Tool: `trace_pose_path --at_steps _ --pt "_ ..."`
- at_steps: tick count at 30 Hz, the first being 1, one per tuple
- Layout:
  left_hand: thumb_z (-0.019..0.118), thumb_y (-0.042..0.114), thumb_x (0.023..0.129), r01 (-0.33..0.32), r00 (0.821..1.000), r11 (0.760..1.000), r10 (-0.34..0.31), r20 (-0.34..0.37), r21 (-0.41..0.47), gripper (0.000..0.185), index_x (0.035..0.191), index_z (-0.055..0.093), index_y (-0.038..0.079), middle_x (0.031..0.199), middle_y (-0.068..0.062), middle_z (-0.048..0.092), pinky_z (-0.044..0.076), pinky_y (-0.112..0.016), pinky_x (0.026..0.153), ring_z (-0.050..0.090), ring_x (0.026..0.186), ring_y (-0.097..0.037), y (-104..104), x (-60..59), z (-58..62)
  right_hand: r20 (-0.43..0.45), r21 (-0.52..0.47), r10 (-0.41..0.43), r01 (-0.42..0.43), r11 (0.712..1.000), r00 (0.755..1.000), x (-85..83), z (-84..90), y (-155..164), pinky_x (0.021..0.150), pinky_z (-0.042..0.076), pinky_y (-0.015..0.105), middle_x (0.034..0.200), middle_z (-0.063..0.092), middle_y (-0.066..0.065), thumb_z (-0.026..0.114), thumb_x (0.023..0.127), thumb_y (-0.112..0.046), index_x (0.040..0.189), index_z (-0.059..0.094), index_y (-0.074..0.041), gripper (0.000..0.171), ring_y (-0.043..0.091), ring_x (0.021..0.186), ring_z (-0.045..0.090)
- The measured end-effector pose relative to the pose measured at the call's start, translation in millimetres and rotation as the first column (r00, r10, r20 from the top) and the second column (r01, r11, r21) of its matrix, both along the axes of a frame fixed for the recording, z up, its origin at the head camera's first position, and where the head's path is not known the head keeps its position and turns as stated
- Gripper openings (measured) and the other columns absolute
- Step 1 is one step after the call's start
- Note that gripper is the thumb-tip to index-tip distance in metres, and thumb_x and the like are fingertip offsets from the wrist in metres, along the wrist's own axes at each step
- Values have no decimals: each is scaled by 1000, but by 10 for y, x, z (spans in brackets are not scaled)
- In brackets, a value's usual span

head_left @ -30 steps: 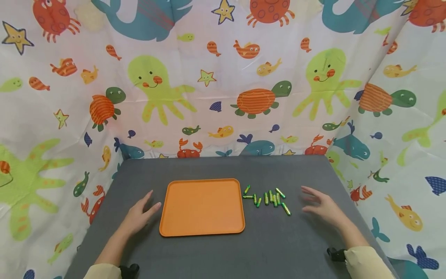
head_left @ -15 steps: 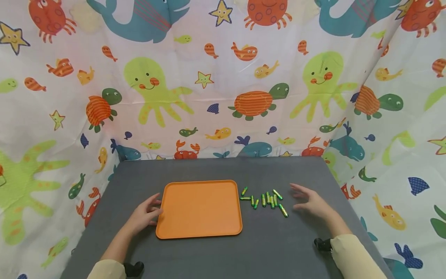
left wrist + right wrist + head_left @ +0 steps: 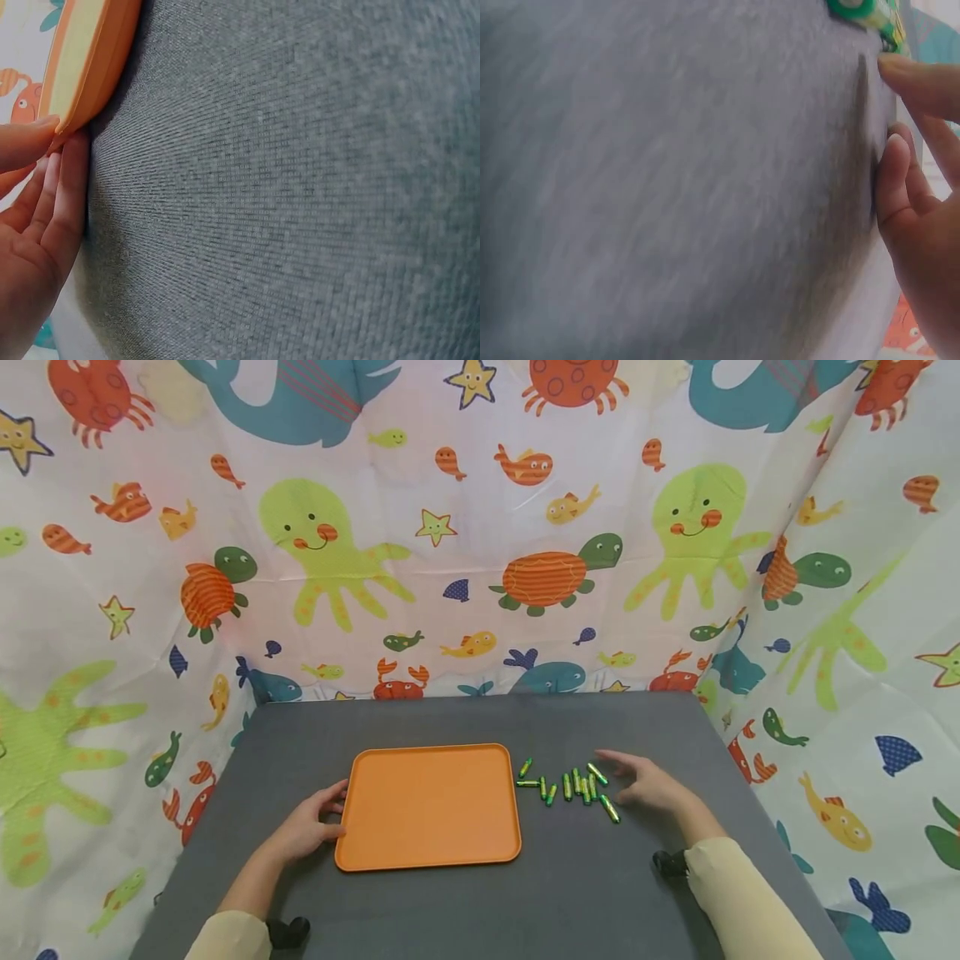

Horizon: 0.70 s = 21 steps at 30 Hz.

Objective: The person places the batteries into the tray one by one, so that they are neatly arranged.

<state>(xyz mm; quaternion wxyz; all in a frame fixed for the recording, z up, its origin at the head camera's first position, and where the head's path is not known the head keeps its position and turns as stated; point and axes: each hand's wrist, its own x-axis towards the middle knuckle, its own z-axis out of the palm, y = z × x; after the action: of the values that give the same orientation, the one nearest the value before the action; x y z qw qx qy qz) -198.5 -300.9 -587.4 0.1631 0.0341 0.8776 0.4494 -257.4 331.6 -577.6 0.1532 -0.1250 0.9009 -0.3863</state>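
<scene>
An orange tray (image 3: 427,806) lies flat on the grey table (image 3: 465,718). My left hand (image 3: 313,823) rests at the tray's left edge (image 3: 88,71), where the thumb and straight fingers (image 3: 61,191) touch the rim. Right of the tray lie several green batteries (image 3: 572,787) in a loose cluster. My right hand (image 3: 642,783) hovers just right of them, its fingers stretched out towards the far end of the cluster and holding nothing. In the right wrist view one battery end (image 3: 853,7) shows just beyond the fingertips (image 3: 922,81).
A curtain printed with sea animals (image 3: 480,568) closes off the table at the back and on both sides. The table's back edge runs just under it. Bare grey surface lies in front of the tray and behind it.
My right hand has slid left to the batteries. My left hand has moved right until it touches the tray's edge. The head view has shifted a little.
</scene>
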Motion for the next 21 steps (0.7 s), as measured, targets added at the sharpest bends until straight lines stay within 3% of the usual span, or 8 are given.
trace_pose_path --at_steps 6,14,21 --pt "76 3 85 -10 1000 1000 10 5 18 83 158 35 11 146 -16 46 53 -41 91 53 121 -32 -6 -1 -13 6 45 52 -53 998 999 -72 -3 -85 89 48 46 141 54 16 73 78 6 150 50 -22 81 34 119 52" --pt "75 1 85 -8 1000 998 8 11 54 84 158 35 13 148 -18 44 55 -35 85 51 125 -35 -15 8 -24 -23 91 96 -93 991 995 -93 -2 -92 89 47 47 141 55 12 73 83 4 146 56 -19 69 29 111 52" --pt "76 4 86 -31 999 997 29 41 64 83 158 35 16 150 -15 44 55 -31 83 50 125 -33 -7 30 -13 -63 100 53 -47 994 997 -61 -46 -66 84 47 44 120 59 11 80 84 -7 131 65 -13 49 27 105 54"
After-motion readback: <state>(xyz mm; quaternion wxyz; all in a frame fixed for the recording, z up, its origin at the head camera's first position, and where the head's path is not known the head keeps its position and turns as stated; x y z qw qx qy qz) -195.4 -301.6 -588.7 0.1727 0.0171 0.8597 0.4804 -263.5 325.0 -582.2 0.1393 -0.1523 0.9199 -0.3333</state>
